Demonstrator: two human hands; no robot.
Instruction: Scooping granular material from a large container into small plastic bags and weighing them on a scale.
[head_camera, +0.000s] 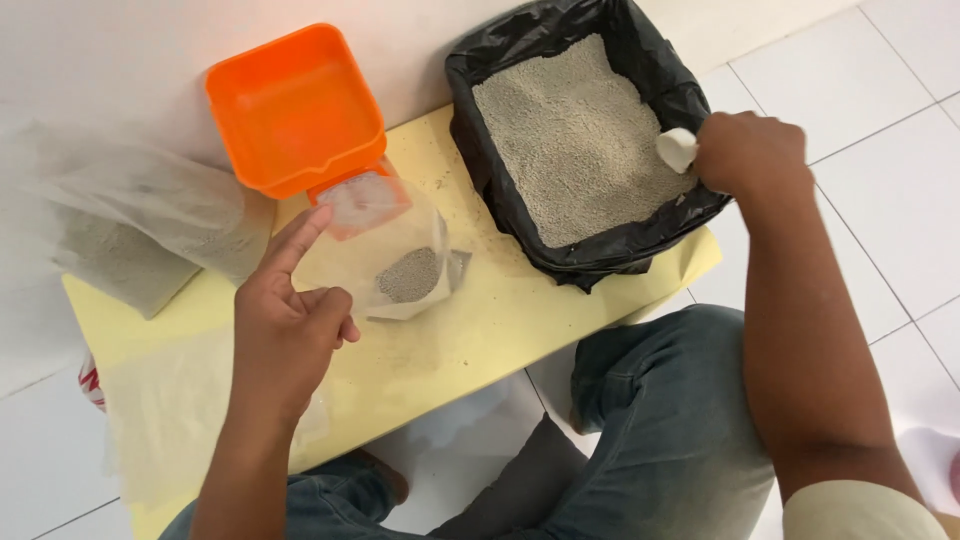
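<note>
Left hand (290, 320) pinches the clear bag (395, 255); right hand (750, 150), outstretched, grips a white scoop (677, 149).

A home floor, it seems; white floor tiles (880, 120); plain white wall (120, 60) behind.

Yellow board (520, 310) on tiled floor (850, 80)

orange funnel (296, 108) | black liner (660, 80) | grey granules (580, 140) | pale yellow sheet (520, 310) | white scoop (677, 149)
</note>
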